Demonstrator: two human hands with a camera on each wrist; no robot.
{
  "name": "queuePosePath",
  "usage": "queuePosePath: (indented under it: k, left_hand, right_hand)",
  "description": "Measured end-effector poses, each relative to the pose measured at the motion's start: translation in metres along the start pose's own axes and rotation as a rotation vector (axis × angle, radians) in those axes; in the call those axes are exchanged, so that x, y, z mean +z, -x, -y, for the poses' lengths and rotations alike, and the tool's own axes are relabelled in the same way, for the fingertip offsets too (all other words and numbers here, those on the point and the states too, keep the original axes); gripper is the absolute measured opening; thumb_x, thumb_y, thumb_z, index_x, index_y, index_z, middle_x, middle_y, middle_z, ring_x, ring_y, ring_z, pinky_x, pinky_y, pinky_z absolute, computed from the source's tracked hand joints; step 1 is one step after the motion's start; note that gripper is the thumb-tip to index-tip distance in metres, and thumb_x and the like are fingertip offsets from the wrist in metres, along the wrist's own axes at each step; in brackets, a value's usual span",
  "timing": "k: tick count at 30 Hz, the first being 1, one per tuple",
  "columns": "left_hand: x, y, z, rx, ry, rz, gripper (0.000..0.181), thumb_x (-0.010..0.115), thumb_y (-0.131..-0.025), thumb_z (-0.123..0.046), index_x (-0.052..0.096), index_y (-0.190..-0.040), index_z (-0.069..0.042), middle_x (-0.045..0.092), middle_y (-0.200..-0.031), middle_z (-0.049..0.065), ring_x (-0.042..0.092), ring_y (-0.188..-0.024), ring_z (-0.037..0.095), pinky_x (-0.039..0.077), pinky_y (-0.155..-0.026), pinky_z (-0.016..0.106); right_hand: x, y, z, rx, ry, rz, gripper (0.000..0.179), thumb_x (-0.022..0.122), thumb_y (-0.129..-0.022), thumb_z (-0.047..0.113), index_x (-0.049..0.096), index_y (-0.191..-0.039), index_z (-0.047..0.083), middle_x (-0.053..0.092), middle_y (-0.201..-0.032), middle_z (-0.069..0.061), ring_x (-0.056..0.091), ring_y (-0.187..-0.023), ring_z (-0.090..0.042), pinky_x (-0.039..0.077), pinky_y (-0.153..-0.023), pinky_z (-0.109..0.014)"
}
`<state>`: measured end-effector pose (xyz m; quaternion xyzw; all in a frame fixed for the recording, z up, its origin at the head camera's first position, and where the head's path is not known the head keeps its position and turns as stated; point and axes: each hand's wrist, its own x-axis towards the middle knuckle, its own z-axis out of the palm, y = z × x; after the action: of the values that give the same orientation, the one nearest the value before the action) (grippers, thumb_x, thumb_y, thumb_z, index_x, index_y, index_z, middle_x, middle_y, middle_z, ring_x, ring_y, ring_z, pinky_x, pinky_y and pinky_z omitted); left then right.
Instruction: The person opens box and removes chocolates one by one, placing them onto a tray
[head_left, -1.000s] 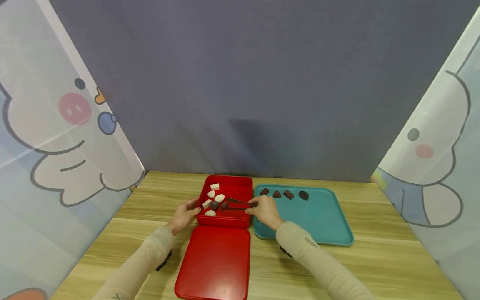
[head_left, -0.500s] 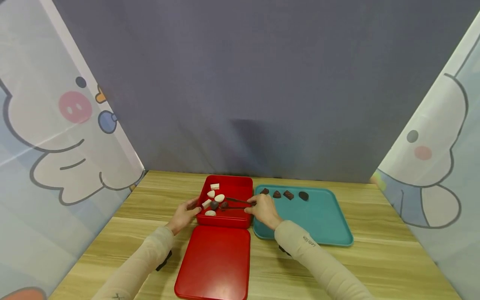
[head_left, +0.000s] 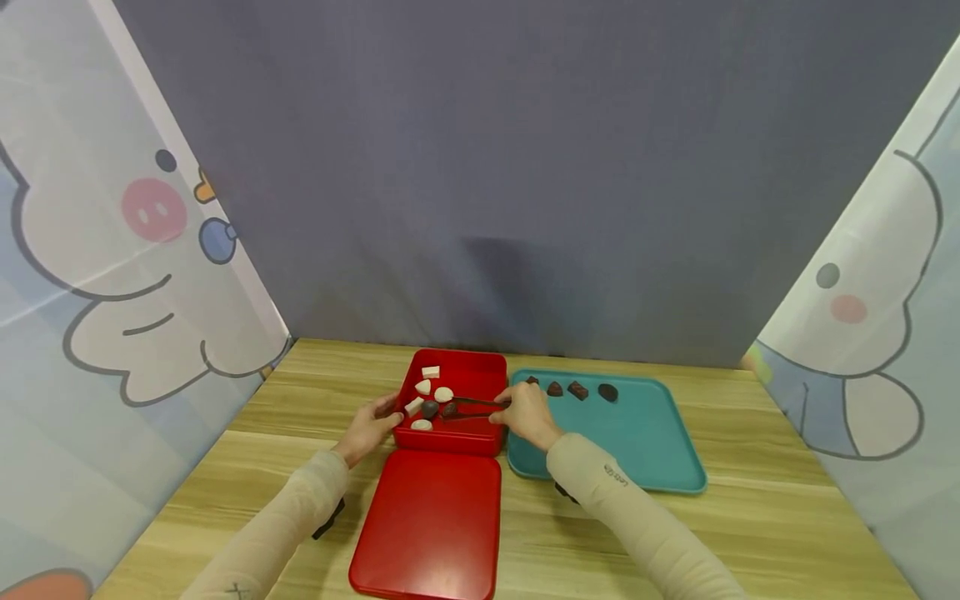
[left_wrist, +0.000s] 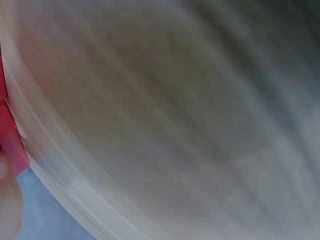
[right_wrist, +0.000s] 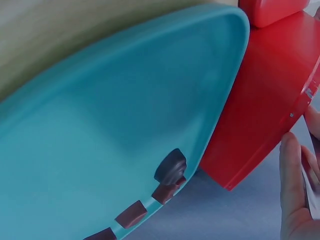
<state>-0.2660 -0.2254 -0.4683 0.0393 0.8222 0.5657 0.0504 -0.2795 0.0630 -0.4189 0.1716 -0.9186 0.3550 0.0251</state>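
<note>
My right hand (head_left: 528, 413) pinches dark tongs (head_left: 474, 402) over the right wall of a red box (head_left: 480, 375). Their two prongs reach in, spread apart, with a dark chocolate piece (head_left: 450, 410) between the tips. A white oval piece (head_left: 443, 394) lies right at the far prong's tip. Around it are a white block (head_left: 431, 372), a white wedge-shaped piece (head_left: 423, 387), another dark piece (head_left: 430, 409) and other white ones. My left hand (head_left: 369, 430) holds the box's left wall, thumb at the rim. The left wrist view is mostly blurred sleeve.
A teal tray (head_left: 630, 442) stands right of the box, with a row of several dark chocolate pieces (right_wrist: 172, 166) along its far side. A flat red lid (head_left: 427, 525) lies in front of the box on the wooden table (head_left: 765, 467). A grey partition (head_left: 480, 167) rises behind.
The white oval piece has shifted slightly to the right and shows a rounder outline beside the far prong. My right hand and the tongs have moved only a little; the left hand stays put.
</note>
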Motion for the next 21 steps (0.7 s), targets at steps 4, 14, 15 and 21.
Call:
queuePosePath:
  k: [4,14,15,21]
  left_hand:
    - [0.000,0.000,-0.001,-0.007,0.000,0.010,0.053,0.047,-0.095,-0.011,0.027,-0.143,0.002,0.034,-0.142,0.025,0.034,-0.130,0.039,0.036,-0.102,0.048]
    - [0.001,0.015,-0.030,-0.013,0.030,0.021,0.052,0.046,-0.095,-0.005,0.026,-0.141,0.007,0.032,-0.142,0.029,0.034,-0.129,0.042,0.036,-0.102,0.049]
    - [0.002,0.017,-0.031,-0.008,0.028,0.022,0.052,0.046,-0.095,-0.006,0.027,-0.141,0.007,0.032,-0.141,0.029,0.035,-0.129,0.041,0.037,-0.102,0.048]
    - [0.002,0.015,-0.027,-0.009,0.027,0.019,0.052,0.047,-0.094,-0.006,0.027,-0.141,0.006,0.033,-0.141,0.029,0.036,-0.128,0.041,0.037,-0.101,0.048]
  right_hand:
    - [0.000,-0.001,-0.002,0.014,0.008,0.002,0.028,0.078,-0.072,0.016,0.073,-0.097,0.004,0.070,-0.093,-0.011,0.062,-0.069,-0.019,0.051,-0.059,-0.027]
    - [0.000,-0.003,-0.005,0.013,0.020,0.002,0.026,0.077,-0.073,0.016,0.073,-0.097,0.006,0.071,-0.091,-0.010,0.061,-0.066,-0.016,0.049,-0.056,-0.025]
    - [0.000,-0.003,-0.005,0.014,0.026,0.000,0.026,0.077,-0.073,0.016,0.073,-0.096,0.006,0.071,-0.091,-0.010,0.061,-0.067,-0.017,0.049,-0.057,-0.026]
    - [0.001,-0.002,-0.005,0.017,0.026,-0.007,0.024,0.077,-0.073,0.016,0.074,-0.094,0.007,0.071,-0.089,-0.010,0.060,-0.064,-0.016,0.048,-0.056,-0.025]
